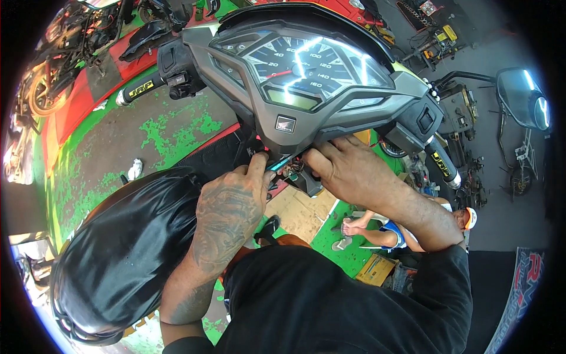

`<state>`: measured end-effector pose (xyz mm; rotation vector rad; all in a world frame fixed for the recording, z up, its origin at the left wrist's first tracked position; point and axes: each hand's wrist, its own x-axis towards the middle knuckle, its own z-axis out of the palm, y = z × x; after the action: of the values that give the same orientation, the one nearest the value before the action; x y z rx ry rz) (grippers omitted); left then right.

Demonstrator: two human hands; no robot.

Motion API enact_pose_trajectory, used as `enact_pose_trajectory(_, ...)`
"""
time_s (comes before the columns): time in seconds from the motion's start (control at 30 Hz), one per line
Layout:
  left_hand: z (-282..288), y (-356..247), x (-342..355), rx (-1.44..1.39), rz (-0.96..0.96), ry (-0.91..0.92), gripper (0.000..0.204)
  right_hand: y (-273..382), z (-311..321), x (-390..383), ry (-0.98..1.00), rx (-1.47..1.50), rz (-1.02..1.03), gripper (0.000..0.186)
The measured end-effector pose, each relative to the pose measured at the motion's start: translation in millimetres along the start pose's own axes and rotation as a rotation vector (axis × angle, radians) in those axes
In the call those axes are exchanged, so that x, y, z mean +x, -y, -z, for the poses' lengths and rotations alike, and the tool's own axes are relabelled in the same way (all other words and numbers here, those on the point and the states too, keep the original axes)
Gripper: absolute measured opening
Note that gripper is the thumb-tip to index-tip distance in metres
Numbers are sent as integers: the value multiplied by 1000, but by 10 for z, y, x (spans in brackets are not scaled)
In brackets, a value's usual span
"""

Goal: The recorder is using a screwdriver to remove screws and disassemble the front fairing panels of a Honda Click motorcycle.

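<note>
Just below the lower tip of a scooter's grey dashboard cover (259, 112), my two hands work close together. My left hand (233, 203) is closed, its fingertips pinching a slim teal stick-like piece (282, 163) that slants up under the cover. My right hand (348, 171) is curled against the cover's underside, thumb toward the gap; whatever its fingers grip is hidden behind the panel. Between the hands, loose wires (290, 171) show in an opening in the scooter's body. Above them sits the round-dial speedometer (300, 68), its glass reflecting bright lights.
Handlebar grips, left (138, 89) and right (443, 162), stick out on both sides, with a mirror (522, 97) at far right. A black seat (127, 253) lies to my left. Beyond my right arm a person in a cap (469, 218) sits low. Cardboard (298, 212) covers some floor.
</note>
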<state>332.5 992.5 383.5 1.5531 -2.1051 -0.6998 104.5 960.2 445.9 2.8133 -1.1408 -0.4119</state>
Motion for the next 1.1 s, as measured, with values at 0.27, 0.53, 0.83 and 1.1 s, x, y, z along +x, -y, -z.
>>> enact_pose_trajectory(0.27,-1,37,-68,-52,-131,-69,28,-18,-294,-288,-162,-11,41,27)
enact_pose_trajectory(0.53,60,-105,-226,83,-136,-106,31,-83,-340,-328,-201,44,43,29)
enact_pose_trajectory(0.83,11,-78,-195,333,-291,-276,38,-146,-310,-386,-228,58,91,34)
enact_pose_trajectory(1.1,36,-88,-164,388,-272,-226,30,-189,-297,-383,-252,66,122,37)
